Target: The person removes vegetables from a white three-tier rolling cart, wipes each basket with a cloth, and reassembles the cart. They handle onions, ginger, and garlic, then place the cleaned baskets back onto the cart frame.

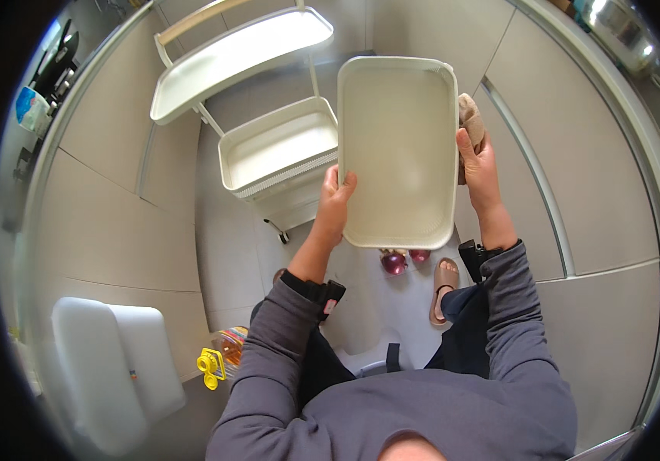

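Note:
A cream-white rectangular basket tray (pixel 399 150) with rounded corners is held up in front of me, its inside facing me. My left hand (pixel 335 201) grips its left side, thumb over the rim. At the right side, my right hand (pixel 480 164) has its fingers around a bunched beige-brown cloth (pixel 471 124), which lies against the outer wall. The fingers behind the cloth are hidden. Beyond, to the left, stands a white trolley with a top tray (pixel 243 57) and a lower basket tier (pixel 283 144); the held tray covers part of it.
Red onions (pixel 394 263) lie on the tiled floor (pixel 358 299) below the tray. An oil bottle with a yellow cap (pixel 210 364) stands at left, near white boards (pixel 128 369). Cabinet fronts (pixel 583 144) enclose both sides. A metal pot (pixel 621 34) sits on the right counter.

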`<state>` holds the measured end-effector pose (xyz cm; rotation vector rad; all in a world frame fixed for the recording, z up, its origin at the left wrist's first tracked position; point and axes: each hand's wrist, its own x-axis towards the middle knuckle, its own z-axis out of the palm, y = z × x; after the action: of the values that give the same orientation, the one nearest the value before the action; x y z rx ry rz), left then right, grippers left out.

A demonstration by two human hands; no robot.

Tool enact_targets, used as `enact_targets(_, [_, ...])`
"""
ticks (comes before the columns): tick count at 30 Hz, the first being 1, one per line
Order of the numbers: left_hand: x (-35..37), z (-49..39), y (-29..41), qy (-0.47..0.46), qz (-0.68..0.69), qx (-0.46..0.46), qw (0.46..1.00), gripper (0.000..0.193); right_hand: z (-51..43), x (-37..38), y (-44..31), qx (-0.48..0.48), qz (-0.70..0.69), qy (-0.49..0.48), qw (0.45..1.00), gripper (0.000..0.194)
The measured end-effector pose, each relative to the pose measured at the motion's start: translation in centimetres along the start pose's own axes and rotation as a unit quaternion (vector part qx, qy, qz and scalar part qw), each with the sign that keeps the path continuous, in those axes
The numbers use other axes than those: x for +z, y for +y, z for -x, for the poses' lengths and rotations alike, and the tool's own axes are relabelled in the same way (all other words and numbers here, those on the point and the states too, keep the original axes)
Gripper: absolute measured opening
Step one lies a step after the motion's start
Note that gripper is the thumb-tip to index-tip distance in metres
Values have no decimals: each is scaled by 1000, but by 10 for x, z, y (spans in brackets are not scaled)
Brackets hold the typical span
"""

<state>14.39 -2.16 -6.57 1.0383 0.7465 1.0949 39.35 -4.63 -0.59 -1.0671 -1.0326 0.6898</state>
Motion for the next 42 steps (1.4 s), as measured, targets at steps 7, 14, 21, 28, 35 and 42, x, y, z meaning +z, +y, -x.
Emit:
enact_targets(7, [-3,-13,-4,108,-137,105,979,46,7,4,21,-6,73,48,996,16])
enact_targets(14, [4,-18,-13,158,-147,145,966,51,32,26,37,-212,421,-138,871,24])
enact_targets(21, [4,-18,-15,166,-209,216,939,58,51,31,75,-187,560,-202,781,23])
enact_targets(28, [20,-9,-12,116,-237,275,925,57,51,43,81,-113,536,-319,774,22])
enact_targets(35, [26,-10,-19,122,-192,259,938,58,64,63,67,-118,347,-359,858,25])
enact_targets(42, [18,-13,-12,128,-111,253,952,57,28,36,35,166,-96,-269,944,29])
